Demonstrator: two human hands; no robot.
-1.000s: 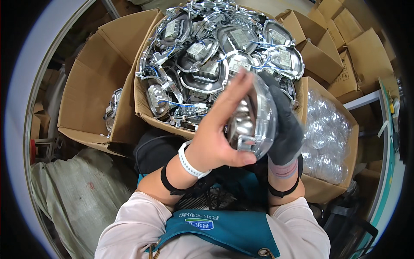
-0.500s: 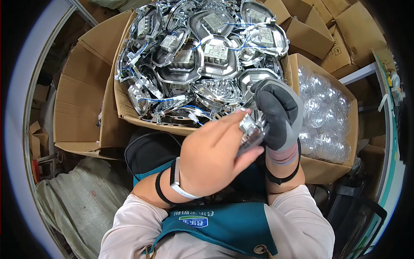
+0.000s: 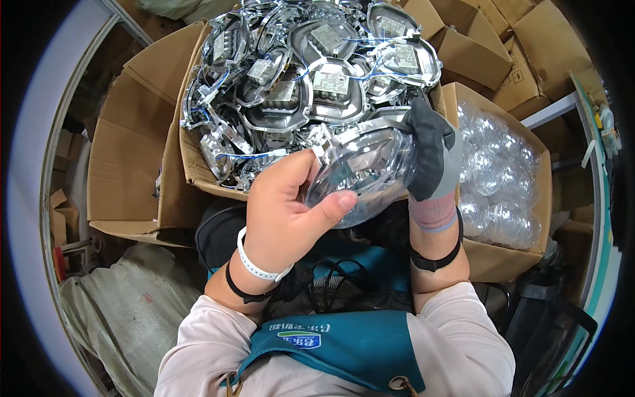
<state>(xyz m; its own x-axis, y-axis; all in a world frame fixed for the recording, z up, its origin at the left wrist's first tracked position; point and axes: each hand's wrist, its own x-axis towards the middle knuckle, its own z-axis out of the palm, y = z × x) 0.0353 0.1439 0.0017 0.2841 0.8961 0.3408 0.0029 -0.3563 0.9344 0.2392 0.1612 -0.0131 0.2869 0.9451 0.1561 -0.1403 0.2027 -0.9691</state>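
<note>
Both my hands hold one clear plastic dome cover [image 3: 360, 173] with a silvery metal part behind it, just above my lap. My bare left hand [image 3: 284, 215] grips its lower left rim, thumb across the front. My right hand [image 3: 433, 155], in a dark grey glove, clasps its right edge. Directly beyond the cover stands an open cardboard box [image 3: 192, 159] heaped with several silver metal lamp housings [image 3: 317, 79] with blue wires.
A second cardboard box [image 3: 496, 258] on my right holds several clear plastic domes [image 3: 496, 178]. Empty folded cartons [image 3: 126, 152] lie at left and more boxes [image 3: 503, 53] at the back right. A grey sack [image 3: 126, 317] lies at lower left.
The held part has turned from showing its shiny metal side to showing the clear dome. My left hand shifted from covering its front to gripping its lower rim.
</note>
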